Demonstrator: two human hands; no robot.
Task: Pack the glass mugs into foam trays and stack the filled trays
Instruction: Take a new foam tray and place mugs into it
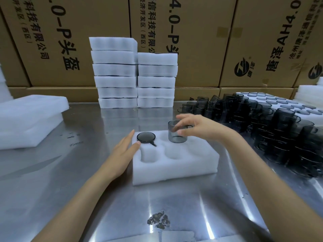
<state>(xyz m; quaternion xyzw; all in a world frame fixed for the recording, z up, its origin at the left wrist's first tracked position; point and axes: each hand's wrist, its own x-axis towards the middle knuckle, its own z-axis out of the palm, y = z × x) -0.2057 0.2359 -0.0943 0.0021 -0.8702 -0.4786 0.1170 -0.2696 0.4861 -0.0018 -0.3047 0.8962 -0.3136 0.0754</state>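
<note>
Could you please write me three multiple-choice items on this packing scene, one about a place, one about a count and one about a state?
1. Where does the seated dark glass mug sit in the white foam tray?
A. far-left pocket
B. near-right pocket
C. beside the tray

2. How many stacks of white foam trays stand at the back of the steel table?
A. one
B. two
C. four

3. What is the right hand doing?
A. lying flat on the table
B. holding the upright smoky glass mug by its rim
C. lifting a tray

Answers: 1 A, its dark base fills the tray's far-left pocket. 2 B, two columns stand side by side. 3 B, its grip closes on the rim while the left hand rests flat against the tray's left edge.
</note>
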